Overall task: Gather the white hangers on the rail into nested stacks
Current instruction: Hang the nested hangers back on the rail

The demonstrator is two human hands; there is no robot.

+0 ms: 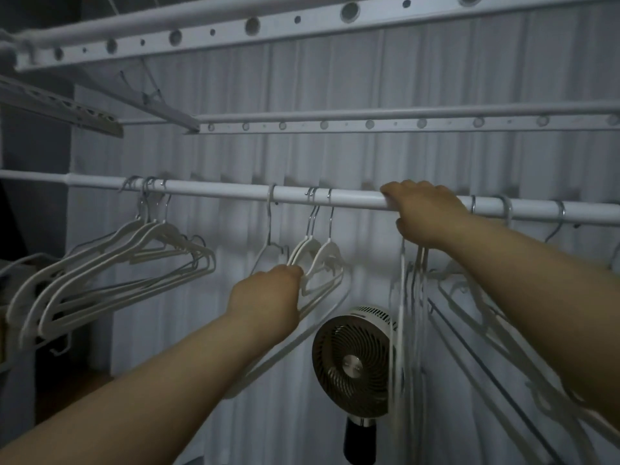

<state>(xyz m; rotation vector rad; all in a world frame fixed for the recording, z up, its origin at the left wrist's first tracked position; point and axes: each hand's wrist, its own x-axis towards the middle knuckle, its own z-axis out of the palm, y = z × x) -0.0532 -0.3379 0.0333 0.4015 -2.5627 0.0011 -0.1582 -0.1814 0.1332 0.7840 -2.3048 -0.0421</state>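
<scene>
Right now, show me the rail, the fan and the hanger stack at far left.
rail (218, 191): head view, bare stretch between hooks.
fan (352, 366): head view, centre hub.
hanger stack (160, 231): head view, shoulders just below the hooks.

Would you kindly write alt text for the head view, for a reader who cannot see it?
A person's left hand pinches white plastic hangers midway along a white metal rail, while the right hand curls over the rail above a blurred hanger bunch. A nested hanger stack hangs farther left, a round fan below.
</scene>
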